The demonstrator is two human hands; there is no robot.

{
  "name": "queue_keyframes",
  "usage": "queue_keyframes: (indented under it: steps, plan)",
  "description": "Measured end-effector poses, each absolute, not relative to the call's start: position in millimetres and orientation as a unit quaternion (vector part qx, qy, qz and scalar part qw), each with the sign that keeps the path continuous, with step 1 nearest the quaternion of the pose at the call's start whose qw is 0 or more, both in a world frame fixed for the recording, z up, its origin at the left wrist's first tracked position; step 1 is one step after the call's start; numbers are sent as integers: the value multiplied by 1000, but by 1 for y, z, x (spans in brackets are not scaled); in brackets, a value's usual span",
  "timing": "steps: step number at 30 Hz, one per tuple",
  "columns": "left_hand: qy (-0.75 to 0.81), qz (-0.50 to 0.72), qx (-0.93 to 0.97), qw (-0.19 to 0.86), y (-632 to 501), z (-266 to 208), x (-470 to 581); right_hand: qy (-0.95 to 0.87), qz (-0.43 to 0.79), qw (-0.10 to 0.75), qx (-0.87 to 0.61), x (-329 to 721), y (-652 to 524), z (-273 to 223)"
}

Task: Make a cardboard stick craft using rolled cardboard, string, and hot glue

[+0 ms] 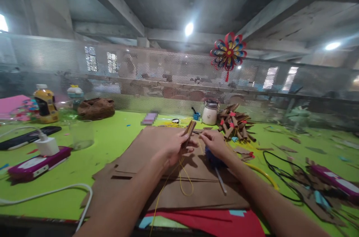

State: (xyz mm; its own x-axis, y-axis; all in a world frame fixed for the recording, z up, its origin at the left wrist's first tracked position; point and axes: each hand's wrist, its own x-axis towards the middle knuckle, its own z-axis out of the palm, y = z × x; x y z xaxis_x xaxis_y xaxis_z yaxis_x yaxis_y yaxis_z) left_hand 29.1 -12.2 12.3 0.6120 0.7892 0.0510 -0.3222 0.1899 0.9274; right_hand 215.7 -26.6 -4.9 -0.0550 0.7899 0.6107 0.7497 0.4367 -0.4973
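Note:
My left hand (174, 149) is closed around a small brown paper roll (191, 128) that tilts up to the right. Yellow string (185, 192) hangs in a loop below this hand and trails toward the table's front edge. My right hand (215, 142), thumb and fingers pinched together, holds what looks like a thin length of the same string just right of the roll. Both hands are above stacked brown paper sheets (137, 154). A dark blue object (212, 159) with a white stick (221, 181) lies partly hidden under my right hand.
Several finished paper rolls (238, 123) are piled at the back right, beside a white jar (209, 113). Black cable (276, 169) and paper scraps lie on the right. At left are a clear cup (81, 135), a purple power strip (40, 164) and a bottle (45, 104). Red paper (213, 224) lies in front.

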Motion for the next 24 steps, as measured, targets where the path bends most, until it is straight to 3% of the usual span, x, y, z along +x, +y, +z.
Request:
queue_keyframes:
  steps: [9, 17, 24]
  plan:
    - [245, 416, 453, 749, -6, 10, 30, -726, -72, 356, -584, 182, -39, -14]
    - [269, 445, 450, 726, -10, 18, 29, -765, -124, 191, -602, 163, -45, -18]
    - [256, 486, 412, 727, -9, 32, 22, -792, -100, 217, -562, 155, -46, -17]
